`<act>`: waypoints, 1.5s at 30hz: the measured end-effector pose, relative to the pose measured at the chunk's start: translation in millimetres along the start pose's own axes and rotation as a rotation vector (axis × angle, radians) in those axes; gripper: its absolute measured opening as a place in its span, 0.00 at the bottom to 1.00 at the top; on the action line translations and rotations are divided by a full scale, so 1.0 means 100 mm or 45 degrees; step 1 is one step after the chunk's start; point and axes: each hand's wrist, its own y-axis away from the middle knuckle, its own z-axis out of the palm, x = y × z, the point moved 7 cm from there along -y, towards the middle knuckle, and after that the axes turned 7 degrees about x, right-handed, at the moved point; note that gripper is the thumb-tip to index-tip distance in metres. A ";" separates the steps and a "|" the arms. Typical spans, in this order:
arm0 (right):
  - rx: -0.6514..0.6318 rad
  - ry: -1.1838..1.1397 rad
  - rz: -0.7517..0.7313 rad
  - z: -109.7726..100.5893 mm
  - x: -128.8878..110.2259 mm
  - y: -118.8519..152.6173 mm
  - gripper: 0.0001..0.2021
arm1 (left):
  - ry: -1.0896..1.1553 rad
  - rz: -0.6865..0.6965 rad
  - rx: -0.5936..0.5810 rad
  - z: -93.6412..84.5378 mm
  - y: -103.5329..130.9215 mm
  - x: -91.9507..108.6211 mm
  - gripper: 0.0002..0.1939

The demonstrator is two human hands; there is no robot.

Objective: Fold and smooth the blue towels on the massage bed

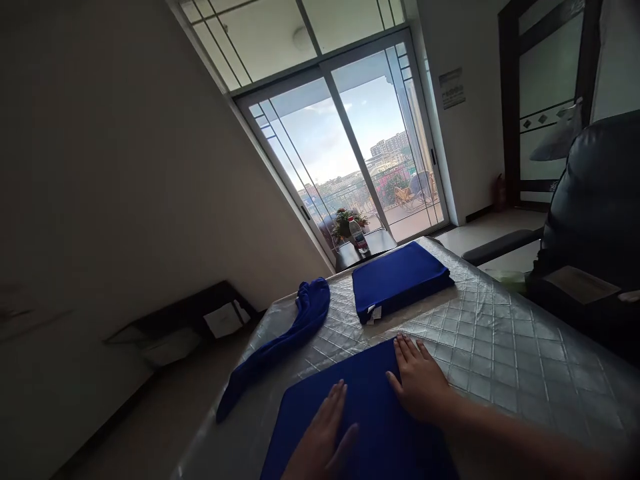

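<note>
A flat blue piece of folded cloth (pixel 373 400) lies in front of me on a quilted, shiny grey table cover (pixel 505 333). My left hand (pixel 323 437) is over its left part, fingers stretched out; whether it presses on the cloth is hard to tell. Near the cloth's right edge rests my right hand (pixel 420 377), palm down with the fingers extended. Farther off sits a thicker folded blue cloth (pixel 400 277) with a white tag at its near corner. A loose, bunched blue cloth (pixel 285 340) stretches along the left side.
A plastic bottle (pixel 358 235) and a flowering plant (pixel 345 223) stand on a small dark table beyond the far edge. Behind them is a glass sliding door (pixel 345 147). A black leather chair (pixel 595 193) is at the right, a low dark shelf (pixel 185 320) at the left.
</note>
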 end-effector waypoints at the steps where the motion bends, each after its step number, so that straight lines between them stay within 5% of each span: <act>1: 0.023 0.002 -0.006 0.02 0.01 0.00 0.39 | 0.075 0.015 -0.067 0.00 -0.14 0.28 0.38; 4: 0.091 0.043 -0.094 0.11 0.02 -0.02 0.36 | 0.253 0.108 -0.110 -0.02 -0.60 1.02 0.42; 7: 0.124 0.120 -0.209 0.23 0.02 -0.04 0.35 | 0.358 0.204 -0.050 0.00 -0.94 1.40 0.42; 20: 0.071 0.113 -0.169 0.19 0.01 -0.04 0.35 | 0.290 0.189 -0.045 0.15 -0.94 1.20 0.40; 27: 0.067 -0.002 -0.041 0.05 0.02 -0.03 0.36 | 0.087 0.051 -0.022 0.15 -0.78 0.60 0.42; 38: -0.001 0.054 -0.009 0.04 0.02 -0.04 0.36 | 0.017 -0.520 -0.011 -0.03 -0.16 -1.12 0.44; 45: 0.039 0.130 -0.027 0.07 0.01 -0.05 0.35 | 0.102 -0.565 0.059 -0.03 -0.09 -1.26 0.46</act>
